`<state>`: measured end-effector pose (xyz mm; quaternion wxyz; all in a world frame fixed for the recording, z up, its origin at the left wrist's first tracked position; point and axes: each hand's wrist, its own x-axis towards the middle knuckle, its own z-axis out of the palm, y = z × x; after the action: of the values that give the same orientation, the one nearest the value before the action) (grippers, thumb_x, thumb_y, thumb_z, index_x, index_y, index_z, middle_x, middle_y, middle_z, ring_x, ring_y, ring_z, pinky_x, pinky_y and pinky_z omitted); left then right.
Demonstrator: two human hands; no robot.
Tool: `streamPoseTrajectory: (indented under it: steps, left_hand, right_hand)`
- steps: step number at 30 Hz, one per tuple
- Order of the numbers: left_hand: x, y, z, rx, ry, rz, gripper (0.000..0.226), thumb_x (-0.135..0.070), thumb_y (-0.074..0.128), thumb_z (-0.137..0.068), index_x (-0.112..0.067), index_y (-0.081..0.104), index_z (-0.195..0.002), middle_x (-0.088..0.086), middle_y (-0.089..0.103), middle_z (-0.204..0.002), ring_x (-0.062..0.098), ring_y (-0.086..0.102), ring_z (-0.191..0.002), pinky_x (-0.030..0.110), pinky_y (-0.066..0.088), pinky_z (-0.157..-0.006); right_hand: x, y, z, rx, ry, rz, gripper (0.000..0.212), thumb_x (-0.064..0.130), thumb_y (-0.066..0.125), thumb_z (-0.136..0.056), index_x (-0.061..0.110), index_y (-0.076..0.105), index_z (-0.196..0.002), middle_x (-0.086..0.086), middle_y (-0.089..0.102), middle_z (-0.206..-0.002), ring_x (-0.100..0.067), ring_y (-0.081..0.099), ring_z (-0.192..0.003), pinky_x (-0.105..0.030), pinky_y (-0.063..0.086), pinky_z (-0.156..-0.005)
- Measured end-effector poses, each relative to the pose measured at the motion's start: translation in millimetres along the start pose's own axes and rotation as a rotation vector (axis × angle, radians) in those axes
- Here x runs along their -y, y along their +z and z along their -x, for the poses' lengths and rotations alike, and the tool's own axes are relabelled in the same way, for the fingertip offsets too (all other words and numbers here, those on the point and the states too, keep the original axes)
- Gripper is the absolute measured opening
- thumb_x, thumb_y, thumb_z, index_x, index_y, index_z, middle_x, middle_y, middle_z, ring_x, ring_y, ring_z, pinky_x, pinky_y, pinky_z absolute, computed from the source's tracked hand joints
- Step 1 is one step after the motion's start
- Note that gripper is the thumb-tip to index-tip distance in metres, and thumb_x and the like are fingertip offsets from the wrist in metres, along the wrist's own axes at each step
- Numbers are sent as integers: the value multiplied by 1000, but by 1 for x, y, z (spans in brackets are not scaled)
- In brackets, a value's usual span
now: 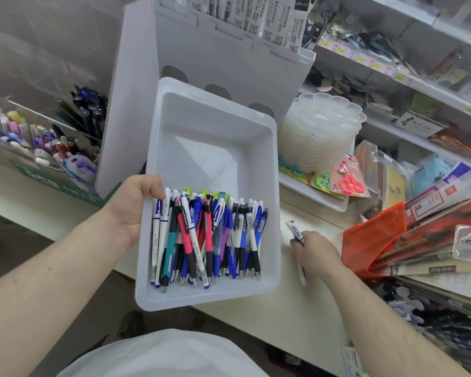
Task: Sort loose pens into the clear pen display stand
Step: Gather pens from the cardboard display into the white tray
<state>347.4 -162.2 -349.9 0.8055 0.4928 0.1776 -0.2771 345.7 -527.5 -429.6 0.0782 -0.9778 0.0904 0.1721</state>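
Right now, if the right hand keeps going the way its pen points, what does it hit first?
The right hand holds a white and blue pen aimed up and left. First in that line looks like the right wall of the white tray held by the left hand, though depth is unclear.

The tray (212, 148) is the landmark — loose pens (207, 235) lie heaped in its near end, its far end bare. The left hand (132, 210) grips its left rim. Right of the tray, the right hand (314, 253) holds a pen (295, 231) over the surface (283, 317). Behind the tray stands a tall stand (201, 58); left of that, a pen display (46, 137). Behind and right — stacked palettes (324, 131).
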Motion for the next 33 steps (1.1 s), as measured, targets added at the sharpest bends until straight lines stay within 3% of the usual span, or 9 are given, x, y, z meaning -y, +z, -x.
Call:
streamPoseTrajectory:
  steps: [8,13,16,18,20,22,26,29,33]
  left_hand:
    - [2,7,6,-33,31,20,31,-17,49,-41,0,53,-66,18,58,-57,31,60,-47,33,56,-51]
    - [3,3,8,-32,22,-5,39,-17,51,-38,0,52,-73,18,60,-60,32,61,-49,34,56,-52]
    - [3,4,10,-33,26,11,30,-17,43,-50,1,53,-73,18,60,-60,31,61,-48,34,56,-50]
    - [3,3,10,-36,23,3,38,-18,49,-42,1,53,-75,19,60,-61,32,62,-50,34,57,-51]
    - [3,3,10,-30,19,-8,43,-18,52,-38,3,55,-76,19,61,-64,32,63,-51,35,57,-52]
    - [2,2,11,-14,19,-2,41,-18,49,-43,3,56,-78,19,62,-66,32,63,-53,35,57,-52]
    - [3,1,10,-12,23,-1,41,-17,51,-42,1,54,-79,18,61,-66,31,64,-53,34,57,-52]
    - [5,3,9,-13,36,16,40,-17,49,-44,1,54,-79,18,59,-66,31,62,-52,33,57,-51]
    - [6,1,6,-14,29,25,45,-16,52,-41,0,56,-82,20,56,-74,33,61,-56,35,57,-55]
  right_hand:
    - [-5,-11,-18,-84,150,-224,20,29,56,-96,17,44,-86,-10,57,-85,-31,54,-77,-34,38,-62]
    - [4,-5,-7,30,175,-232,39,45,75,-80,16,50,-79,-3,57,-78,-15,51,-65,-30,32,-51]
    - [7,-1,-4,114,185,-188,37,38,71,-84,12,47,-75,-2,54,-70,-15,48,-60,-30,32,-50]
    - [8,-4,-4,150,188,-210,30,31,66,-87,11,48,-73,-4,53,-67,-19,48,-58,-29,33,-51]
    - [8,-7,-4,134,234,-508,22,24,59,-91,5,55,-80,-8,59,-68,-23,53,-60,-30,40,-57]
    - [9,-7,-2,103,335,-1060,17,16,53,-97,0,58,-93,-13,66,-72,-27,60,-62,-35,49,-63]
    - [14,-7,4,111,484,-1824,14,10,44,-101,8,51,-89,-6,57,-66,-18,61,-50,-26,53,-51]
    - [23,-12,14,110,491,-2060,14,5,42,-99,10,52,-92,-2,55,-60,-14,58,-46,-21,52,-46]
    - [52,-39,39,90,388,-2082,20,11,48,-101,10,52,-81,-3,55,-63,-15,56,-53,-23,54,-51]
